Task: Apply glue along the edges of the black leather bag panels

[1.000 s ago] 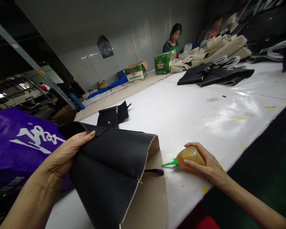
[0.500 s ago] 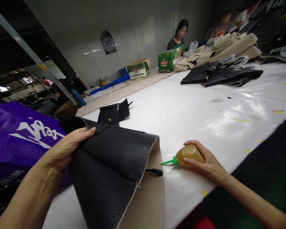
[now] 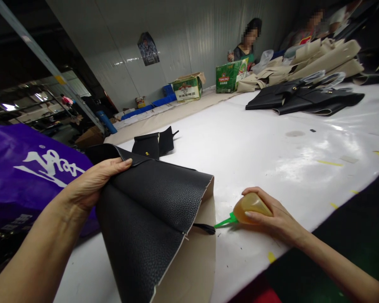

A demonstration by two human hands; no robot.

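Observation:
My left hand (image 3: 96, 181) grips the upper left edge of a black leather bag piece (image 3: 151, 206), thumb on top and fingers hidden beneath. The piece gapes toward the right, showing its beige inner side (image 3: 189, 261). A narrow black strap (image 3: 204, 228) sticks out of that opening. In my right hand (image 3: 278, 219) is a squeeze bottle (image 3: 252, 208) of amber liquid, lying on its side with fingers wrapped round it. Its green nozzle (image 3: 226, 220) points left, the tip at or very near the strap's end; whether they touch I cannot tell.
A smaller black leather piece (image 3: 153, 142) lies behind the bag piece on the white table (image 3: 227, 143). Black bag parts (image 3: 303, 99) and beige pieces (image 3: 328, 59) are piled at back right. Cartons (image 3: 187, 88) stand along the wall. A purple bag (image 3: 34, 168) sits at left. Two people are beyond.
The green nozzle has tipped downward and its tip now sits by the strap's end. My view has shifted slightly. Both hands keep their holds.

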